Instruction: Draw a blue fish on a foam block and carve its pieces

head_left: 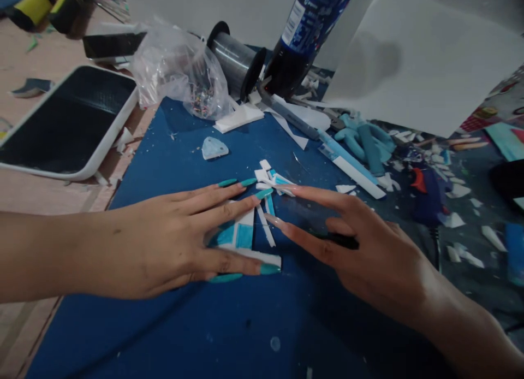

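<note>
My left hand (196, 231), with long teal nails, lies flat with fingers stretched over a white and light-blue piece (244, 234). It presses that piece against the blue mat (262, 319), and much of it is hidden under the palm. A white strip (262, 257) shows along the lower fingers. Opposite, my right hand (347, 231) reaches two long-nailed fingers to a small heap of cut white and blue strips (272, 179). A dark slim object (338, 239) appears tucked in its curled fingers, mostly hidden.
Behind the mat are a bottle (301, 35), a wire spool (237, 59) and a plastic bag (180, 67). Rightward lie a utility knife (347, 169), light-blue-handled pliers (364, 141), a dark-blue tool (428, 196) and scraps. A white-framed tablet (69, 122) is at left.
</note>
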`<state>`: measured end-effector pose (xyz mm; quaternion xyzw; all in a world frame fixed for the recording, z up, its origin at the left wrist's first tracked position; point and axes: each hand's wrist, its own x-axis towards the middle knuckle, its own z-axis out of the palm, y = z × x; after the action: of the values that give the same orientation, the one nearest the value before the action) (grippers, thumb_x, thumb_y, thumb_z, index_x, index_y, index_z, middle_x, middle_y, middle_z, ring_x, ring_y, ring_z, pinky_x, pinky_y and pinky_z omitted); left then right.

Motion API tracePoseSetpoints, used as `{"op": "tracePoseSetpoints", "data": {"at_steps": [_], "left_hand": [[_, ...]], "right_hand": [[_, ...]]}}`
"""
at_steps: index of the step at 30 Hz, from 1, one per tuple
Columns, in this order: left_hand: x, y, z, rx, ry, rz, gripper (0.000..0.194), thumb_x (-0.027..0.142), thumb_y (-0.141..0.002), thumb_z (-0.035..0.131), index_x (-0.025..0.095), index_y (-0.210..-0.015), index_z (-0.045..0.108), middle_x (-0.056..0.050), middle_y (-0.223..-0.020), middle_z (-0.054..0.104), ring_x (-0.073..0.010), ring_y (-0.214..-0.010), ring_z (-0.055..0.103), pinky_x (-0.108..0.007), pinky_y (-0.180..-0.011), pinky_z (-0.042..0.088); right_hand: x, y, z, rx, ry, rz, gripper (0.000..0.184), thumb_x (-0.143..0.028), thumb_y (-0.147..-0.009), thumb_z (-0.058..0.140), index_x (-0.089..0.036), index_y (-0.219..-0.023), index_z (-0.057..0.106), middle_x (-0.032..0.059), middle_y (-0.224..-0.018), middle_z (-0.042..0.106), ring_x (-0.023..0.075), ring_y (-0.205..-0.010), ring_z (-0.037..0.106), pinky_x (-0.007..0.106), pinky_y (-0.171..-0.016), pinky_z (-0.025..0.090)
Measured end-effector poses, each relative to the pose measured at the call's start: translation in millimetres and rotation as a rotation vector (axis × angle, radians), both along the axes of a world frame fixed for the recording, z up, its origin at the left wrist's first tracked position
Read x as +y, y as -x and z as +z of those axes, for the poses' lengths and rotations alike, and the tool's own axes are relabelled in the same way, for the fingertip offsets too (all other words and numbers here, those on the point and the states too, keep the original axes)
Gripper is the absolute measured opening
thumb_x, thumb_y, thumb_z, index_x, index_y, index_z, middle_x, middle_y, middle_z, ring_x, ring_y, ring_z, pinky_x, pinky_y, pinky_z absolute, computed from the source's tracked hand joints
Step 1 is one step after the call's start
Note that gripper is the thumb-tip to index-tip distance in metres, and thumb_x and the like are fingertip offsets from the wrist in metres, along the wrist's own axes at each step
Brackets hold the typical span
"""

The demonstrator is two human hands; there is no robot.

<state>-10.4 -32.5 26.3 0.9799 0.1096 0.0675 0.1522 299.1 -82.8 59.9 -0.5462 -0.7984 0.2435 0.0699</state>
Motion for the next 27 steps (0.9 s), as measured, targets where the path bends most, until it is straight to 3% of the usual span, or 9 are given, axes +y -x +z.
{"op": "tracePoseSetpoints", "data": {"at_steps": [4,8,11,14,17,22,27], "left_hand": [[-0.4,2.7,-1.8,0.023,-0.038,-0.026,0.060,0.033,-0.112,0.049,0.042,-0.169,0.035,-0.017,-0.181,0.020,-0.0435,-0.166,0.015,-0.071,-0.121,0.043],[-0.8,2.7,-3.3,0.008,-0.047,-0.017,0.059,0.033,-0.111,0.050,0.041,-0.168,0.037,-0.016,-0.181,0.019,-0.0414,-0.166,0.016,-0.068,-0.125,0.040],[-0.6,1.5,-3.1,-0.018,-0.058,-0.014,0.057,0.033,-0.112,0.047,0.040,-0.168,0.038,-0.017,-0.179,0.025,-0.0404,-0.166,0.018,-0.067,-0.126,0.039],[-0.9,1.2,-2.6,-0.034,-0.046,-0.001,0.056,0.033,-0.113,0.049,0.042,-0.167,0.039,-0.013,-0.179,0.026,-0.0396,-0.165,0.021,-0.065,-0.128,0.037],[-1.9,1.5,-2.5,-0.043,-0.027,0.012,0.056,0.032,-0.112,0.052,0.042,-0.166,0.041,-0.009,-0.180,0.023,-0.0384,-0.166,0.022,-0.062,-0.130,0.035],[-2.6,1.5,-2.9,-0.040,-0.020,0.005,0.057,0.031,-0.112,0.055,0.039,-0.166,0.041,-0.014,-0.179,0.024,-0.0404,-0.166,0.021,-0.066,-0.128,0.036],[-3.3,1.6,-4.2,-0.038,-0.039,0.005,0.055,0.033,-0.114,0.050,0.038,-0.167,0.039,-0.018,-0.179,0.026,-0.0394,-0.166,0.021,-0.066,-0.128,0.037]], "right_hand": [[-9.7,7.2,-0.5,0.019,-0.019,-0.025,0.052,-0.048,-0.103,0.063,-0.049,-0.154,0.055,-0.0022,-0.150,0.069,0.0212,-0.064,0.080,0.031,-0.051,0.063],[-15.4,12.5,-0.8,-0.028,-0.077,0.041,0.048,-0.038,-0.105,0.056,-0.042,-0.153,0.059,0.0003,-0.147,0.072,0.0220,-0.070,0.082,0.032,-0.059,0.066],[-14.6,15.7,1.9,-0.001,-0.059,0.041,0.047,-0.042,-0.104,0.060,-0.037,-0.151,0.060,-0.0009,-0.115,0.085,0.0235,-0.068,0.082,0.031,-0.056,0.065],[-14.4,17.6,3.3,0.037,-0.042,0.026,0.045,-0.044,-0.105,0.060,-0.034,-0.150,0.061,-0.0051,-0.084,0.084,0.0232,-0.064,0.081,0.030,-0.056,0.065],[-15.7,17.5,2.0,0.027,-0.051,0.052,0.046,-0.042,-0.105,0.061,-0.034,-0.150,0.061,-0.0039,-0.096,0.086,0.0236,-0.068,0.083,0.029,-0.054,0.065],[-16.7,17.9,0.9,0.025,-0.180,0.140,0.042,-0.030,-0.107,0.057,-0.033,-0.147,0.064,0.0002,-0.130,0.081,0.0200,-0.068,0.082,0.027,-0.055,0.065],[-18.7,20.4,4.2,-0.003,-0.302,0.268,0.039,-0.018,-0.108,0.048,-0.029,-0.134,0.074,0.0033,-0.145,0.073,0.0178,-0.067,0.081,0.023,-0.044,0.057]]}}
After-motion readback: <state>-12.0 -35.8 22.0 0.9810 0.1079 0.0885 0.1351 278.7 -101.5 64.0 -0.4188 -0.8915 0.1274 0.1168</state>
